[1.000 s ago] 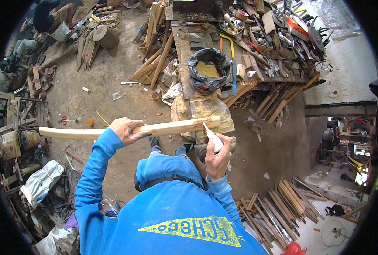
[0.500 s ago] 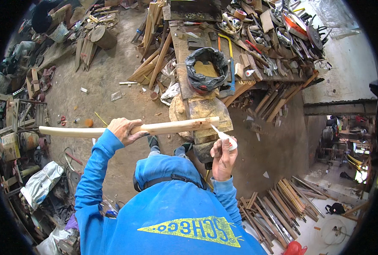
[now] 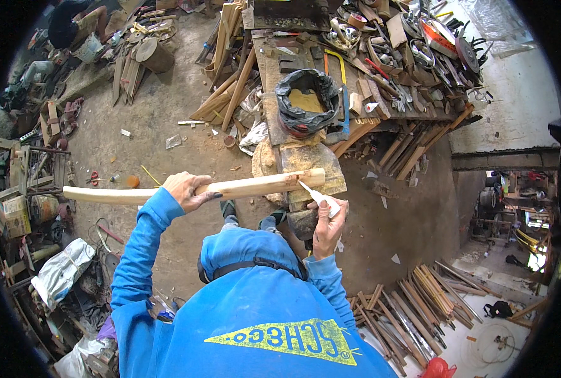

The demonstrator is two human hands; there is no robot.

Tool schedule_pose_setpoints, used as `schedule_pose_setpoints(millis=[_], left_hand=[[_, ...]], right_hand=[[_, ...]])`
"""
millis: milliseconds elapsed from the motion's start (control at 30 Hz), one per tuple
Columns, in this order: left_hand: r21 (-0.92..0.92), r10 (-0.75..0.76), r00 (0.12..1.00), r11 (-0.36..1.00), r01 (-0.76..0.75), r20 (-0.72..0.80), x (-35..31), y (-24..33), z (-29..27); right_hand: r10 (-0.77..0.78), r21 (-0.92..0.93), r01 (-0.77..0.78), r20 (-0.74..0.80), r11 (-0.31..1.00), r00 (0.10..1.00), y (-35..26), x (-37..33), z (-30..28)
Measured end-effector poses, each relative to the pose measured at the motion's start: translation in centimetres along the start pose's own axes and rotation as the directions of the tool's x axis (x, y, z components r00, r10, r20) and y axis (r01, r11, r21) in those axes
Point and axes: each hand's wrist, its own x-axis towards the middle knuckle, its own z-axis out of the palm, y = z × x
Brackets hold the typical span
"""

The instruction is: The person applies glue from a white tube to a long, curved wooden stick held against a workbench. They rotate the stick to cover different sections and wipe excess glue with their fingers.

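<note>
Compared with half a second ago, the white bottle [image 3: 326,206] has moved to the left: its thin tip is no longer near the very end of the wooden stick [image 3: 249,188], but beside the dark mark [image 3: 291,180] on it. So the work seems to be at this mark now. The left hand [image 3: 187,192] is closed around the stick, which lies crosswise before the body. The right hand [image 3: 328,228] grips the bottle. I cannot tell if the tip touches the wood.
</note>
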Motion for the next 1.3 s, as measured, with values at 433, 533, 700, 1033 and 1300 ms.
schedule_pose_setpoints(millis=[433, 533, 700, 1033, 1300], left_hand=[[-0.033, -0.022, 0.999, 0.999, 0.023, 0.036, 0.08, -0.21, 0.09], [-0.024, -0.081, 0.989, 0.996, 0.085, 0.123, 0.28, -0.10, -0.24], [-0.013, -0.104, 0.984, 0.994, 0.106, 0.143, 0.25, 0.19, -0.45], [-0.054, -0.080, 0.987, 0.995, 0.088, 0.140, 0.30, 0.14, -0.51], [-0.031, -0.095, 0.982, 0.994, 0.101, 0.163, 0.30, 0.16, -0.49]], right_hand=[[-0.005, 0.008, 0.005, -0.017, 1.000, 1.000, 0.11, -0.07, 0.20], [-0.006, 0.034, 0.006, -0.009, 0.999, 1.000, -0.02, -0.13, 0.14], [0.005, 0.015, -0.005, -0.010, 1.000, 1.000, 0.20, -0.09, 0.03], [0.005, -0.039, -0.006, -0.020, 0.999, 1.000, 0.19, -0.16, -0.01], [0.003, -0.047, -0.004, -0.026, 0.999, 1.000, 0.35, -0.04, 0.05]])
